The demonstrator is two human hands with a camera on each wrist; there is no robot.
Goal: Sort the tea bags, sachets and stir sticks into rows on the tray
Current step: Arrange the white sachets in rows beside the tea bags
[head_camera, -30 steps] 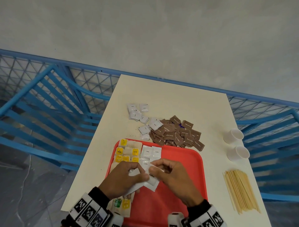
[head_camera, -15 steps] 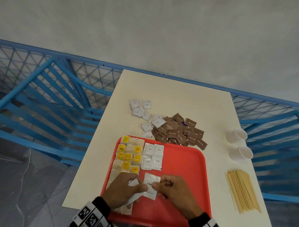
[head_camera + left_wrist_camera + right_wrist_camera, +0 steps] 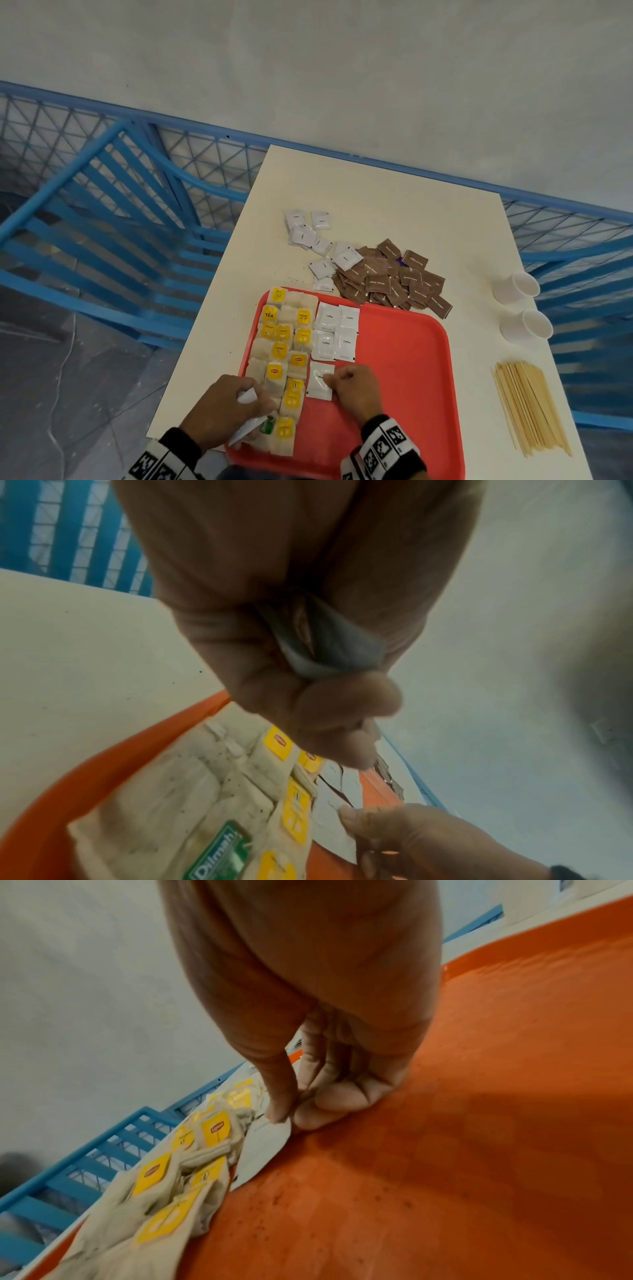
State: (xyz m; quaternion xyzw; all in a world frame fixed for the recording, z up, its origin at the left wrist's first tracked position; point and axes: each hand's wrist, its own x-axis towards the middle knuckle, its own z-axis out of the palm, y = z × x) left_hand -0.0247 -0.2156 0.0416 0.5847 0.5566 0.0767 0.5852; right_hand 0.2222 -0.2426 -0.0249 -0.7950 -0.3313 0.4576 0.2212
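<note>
A red tray (image 3: 411, 377) carries a column of tea bags (image 3: 284, 346) along its left side. Beside them lies a two-by-two block of white coffee sachets (image 3: 337, 330). Just below that block a single white sachet (image 3: 319, 385) (image 3: 263, 1148) lies flat on the tray. My right hand (image 3: 327, 378) (image 3: 287, 1118) pinches its right edge with thumb and fingertips. My left hand (image 3: 251, 399) (image 3: 335, 685) hovers over the lower tea bags and grips a bent bundle of white sachets (image 3: 247, 397) (image 3: 329, 645). The stir sticks (image 3: 527, 407) lie on the table right of the tray.
Loose white sachets (image 3: 308, 236) and a heap of brown sachets (image 3: 394, 277) lie on the table beyond the tray. Two white paper cups (image 3: 517, 286) stand at the right edge. A blue railing (image 3: 137, 219) borders the table.
My right hand drew one white sachet from the bundle and laid it on the tray below the block. My left hand moved left, over the tea bags, with the rest.
</note>
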